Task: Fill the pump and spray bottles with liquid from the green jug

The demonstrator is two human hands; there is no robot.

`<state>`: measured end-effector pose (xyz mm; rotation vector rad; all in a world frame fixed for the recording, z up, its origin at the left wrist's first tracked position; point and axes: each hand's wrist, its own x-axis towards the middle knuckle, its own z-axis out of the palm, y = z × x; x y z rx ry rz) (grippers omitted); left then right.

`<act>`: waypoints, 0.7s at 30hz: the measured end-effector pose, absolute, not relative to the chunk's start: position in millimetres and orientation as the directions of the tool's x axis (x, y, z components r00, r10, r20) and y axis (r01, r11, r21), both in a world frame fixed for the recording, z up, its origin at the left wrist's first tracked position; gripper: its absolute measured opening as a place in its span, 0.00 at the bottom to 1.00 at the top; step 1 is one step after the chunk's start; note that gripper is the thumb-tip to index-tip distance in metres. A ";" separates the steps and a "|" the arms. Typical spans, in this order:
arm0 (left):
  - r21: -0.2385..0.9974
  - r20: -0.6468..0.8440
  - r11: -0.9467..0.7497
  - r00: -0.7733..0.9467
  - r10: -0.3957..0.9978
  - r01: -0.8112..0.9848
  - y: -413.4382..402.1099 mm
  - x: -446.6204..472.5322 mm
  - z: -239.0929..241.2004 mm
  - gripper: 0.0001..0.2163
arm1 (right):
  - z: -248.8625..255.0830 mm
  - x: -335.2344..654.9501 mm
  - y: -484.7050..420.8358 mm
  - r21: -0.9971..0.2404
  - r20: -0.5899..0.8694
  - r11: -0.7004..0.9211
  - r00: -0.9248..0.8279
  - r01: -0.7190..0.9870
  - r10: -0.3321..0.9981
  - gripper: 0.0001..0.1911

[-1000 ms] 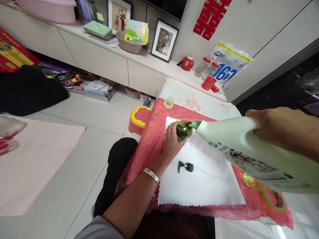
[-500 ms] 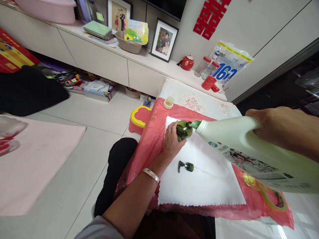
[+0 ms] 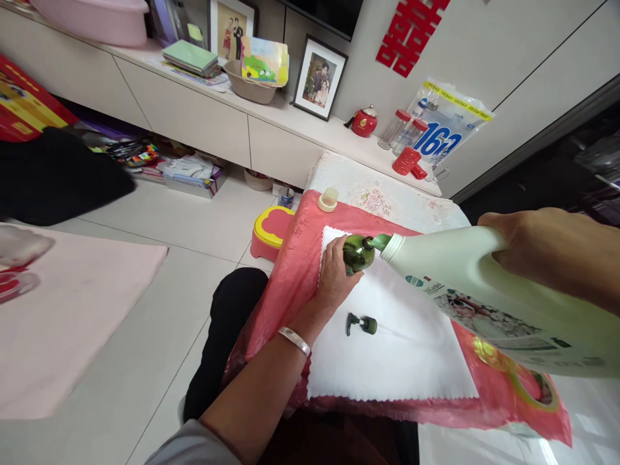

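Observation:
My left hand (image 3: 336, 272) is wrapped round a dark green see-through bottle (image 3: 358, 253) on a white scallop-edged cloth (image 3: 387, 361). By its handle, my right hand (image 3: 527, 242) grips a large pale green jug (image 3: 465, 265), tipped on its side with the mouth toward the left. The jug's green spout meets the neck of the bottle; whether liquid is running I cannot make out. A dark green pump top (image 3: 361, 324) lies on the cloth below the bottle. The jug's translucent cap (image 3: 328, 199) stands at the far left corner of the table.
Red plastic sheeting (image 3: 276, 294) covers the table under the cloth. A roll of tape (image 3: 545, 392) lies at the right end. Left of the table stands a red and yellow stool (image 3: 269, 231). Behind runs a low cabinet (image 3: 281, 139) with framed photos, jars and a basket.

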<state>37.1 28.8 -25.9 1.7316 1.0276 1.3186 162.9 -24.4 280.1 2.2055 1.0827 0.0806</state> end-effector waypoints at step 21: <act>0.897 0.381 -0.408 0.170 0.909 0.171 29.0 36.2 -23.9 0.43 | 280.6 163.0 -25.0 0.565 -0.230 -0.436 0.640 0.701 0.733 0.22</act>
